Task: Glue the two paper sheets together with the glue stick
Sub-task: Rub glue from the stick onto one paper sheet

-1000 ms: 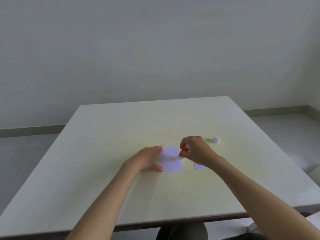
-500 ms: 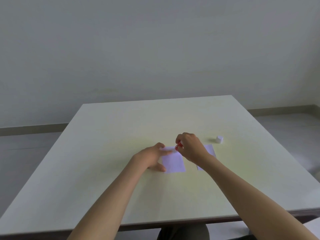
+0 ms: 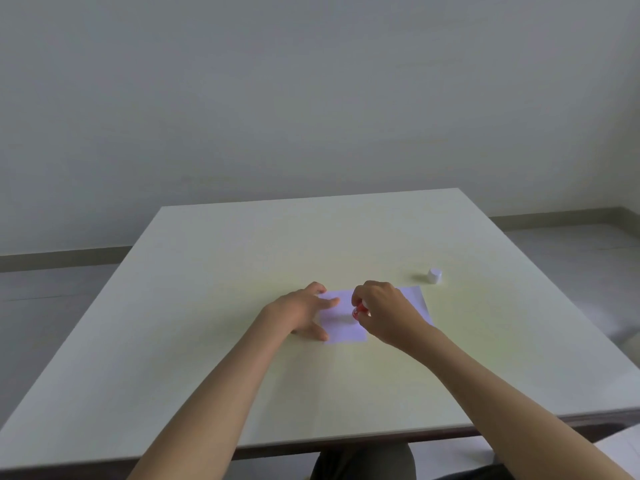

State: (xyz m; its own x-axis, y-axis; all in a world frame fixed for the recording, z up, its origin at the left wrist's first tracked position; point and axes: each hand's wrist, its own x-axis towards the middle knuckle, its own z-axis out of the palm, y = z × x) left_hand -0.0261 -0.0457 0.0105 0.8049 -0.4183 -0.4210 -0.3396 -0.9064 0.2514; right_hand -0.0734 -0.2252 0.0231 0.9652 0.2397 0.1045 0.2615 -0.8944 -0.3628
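Paper sheets lie side by side near the middle of your bench (image 3: 242,341): the left sheet (image 3: 341,327) flat under both hands, the right sheet (image 3: 417,299) partly hidden behind your right wrist. Your left hand (image 3: 301,311) lies open, fingers spread, pinning the left sheet's left edge. Your right hand (image 3: 381,311) is closed around the red glue stick (image 3: 358,310), tip down on that sheet, just right of your left fingertips. A small white cap (image 3: 434,275) stands farther right. No readable writing shows.
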